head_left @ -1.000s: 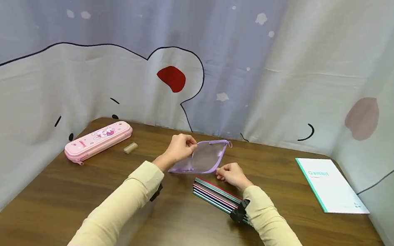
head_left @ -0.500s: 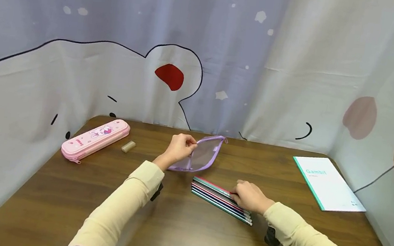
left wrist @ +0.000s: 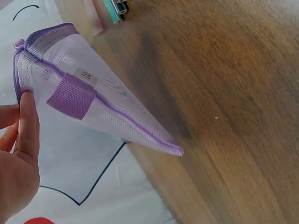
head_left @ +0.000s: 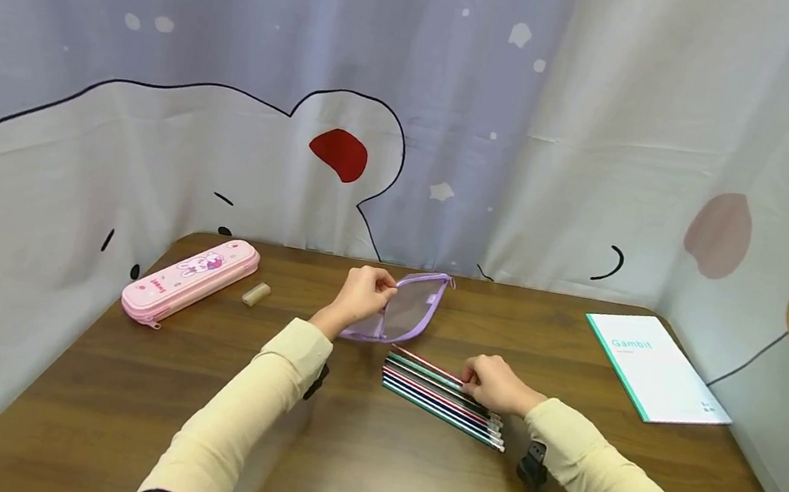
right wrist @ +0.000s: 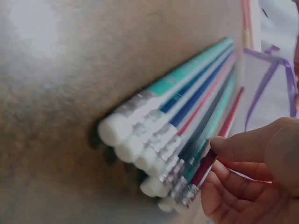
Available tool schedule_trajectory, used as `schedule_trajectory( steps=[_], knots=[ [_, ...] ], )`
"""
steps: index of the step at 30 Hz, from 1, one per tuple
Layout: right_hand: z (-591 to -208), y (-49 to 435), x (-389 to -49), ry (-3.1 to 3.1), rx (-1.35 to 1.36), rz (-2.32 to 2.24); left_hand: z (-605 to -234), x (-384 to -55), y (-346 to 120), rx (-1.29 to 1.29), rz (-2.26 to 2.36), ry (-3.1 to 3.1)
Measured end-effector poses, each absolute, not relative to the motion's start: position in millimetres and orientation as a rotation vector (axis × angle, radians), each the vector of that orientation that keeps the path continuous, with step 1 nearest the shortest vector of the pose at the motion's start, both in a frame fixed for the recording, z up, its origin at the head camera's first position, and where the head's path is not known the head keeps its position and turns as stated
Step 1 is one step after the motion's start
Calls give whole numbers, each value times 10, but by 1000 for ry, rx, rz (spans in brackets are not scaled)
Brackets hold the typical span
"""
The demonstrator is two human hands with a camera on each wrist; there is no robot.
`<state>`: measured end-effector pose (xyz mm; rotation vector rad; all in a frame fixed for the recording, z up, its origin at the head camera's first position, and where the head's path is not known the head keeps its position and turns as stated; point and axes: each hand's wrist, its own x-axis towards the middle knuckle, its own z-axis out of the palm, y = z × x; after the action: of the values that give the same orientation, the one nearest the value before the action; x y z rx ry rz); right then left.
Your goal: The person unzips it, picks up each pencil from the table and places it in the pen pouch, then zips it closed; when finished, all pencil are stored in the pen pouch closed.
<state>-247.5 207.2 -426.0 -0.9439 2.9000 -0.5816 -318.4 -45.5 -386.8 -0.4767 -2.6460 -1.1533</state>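
Note:
My left hand [head_left: 363, 294] pinches the zipped edge of a purple mesh pouch [head_left: 410, 311], holding it up off the table. In the left wrist view the pouch's mesh side [left wrist: 135, 107] shows a fabric tab and a small "25" label. My right hand [head_left: 496, 385] is at the far side of a row of pencils [head_left: 436, 407] with white erasers. Between its thumb and fingers it pinches a red pencil [right wrist: 231, 112], the outermost of the row, near the eraser end. That pencil's point lies slightly away from the others. Part of its shaft is hidden by the fingers.
A pink zipped pencil case [head_left: 191, 280] lies at the left of the wooden table [head_left: 362, 477]. Beside it is a short beige cylinder [head_left: 256, 294]. A white booklet [head_left: 657, 371] with a green spine lies at the right. A printed curtain [head_left: 457, 120] hangs behind.
My right hand has left the pouch's edge, moved right and nearer to the pencils, and now grips the red one, whose tip has shifted away from the row. My left hand keeps holding the pouch.

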Motion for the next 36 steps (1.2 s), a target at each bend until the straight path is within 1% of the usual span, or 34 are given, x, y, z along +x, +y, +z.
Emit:
schedule_trajectory(
  steps=[5,10,13,16,21,25,31,36],
  knots=[
    [-4174,2186,-2511,2902,-869,-633,-3844,-3212,-441,-483,-1098,-2646],
    [-4021,2320,-2569,2886,-730,-726,-3810,-3245,-439,-479,-1088,-2660],
    [-3958,2368,-2614,2854,-593,-891,-3805,-3248,-429,-473,-1094,-2665],
    [-3928,2355,-2661,2767,-468,-1170,-3812,-3234,-415,-461,-1110,-2645],
    [-3957,2195,-2714,2572,-356,-1649,-3858,-3210,-381,-412,-1149,-2588],
    [-4011,1984,-2703,2472,-303,-1873,-3911,-3202,-356,-401,-1113,-2525],
    [-4058,1685,-2672,2316,-137,-2030,-3986,-3181,-329,-426,-1042,-2446],
    [-4046,1526,-2714,2173,6,-2062,-3991,-3146,-291,-461,-1069,-2383]
  ],
)
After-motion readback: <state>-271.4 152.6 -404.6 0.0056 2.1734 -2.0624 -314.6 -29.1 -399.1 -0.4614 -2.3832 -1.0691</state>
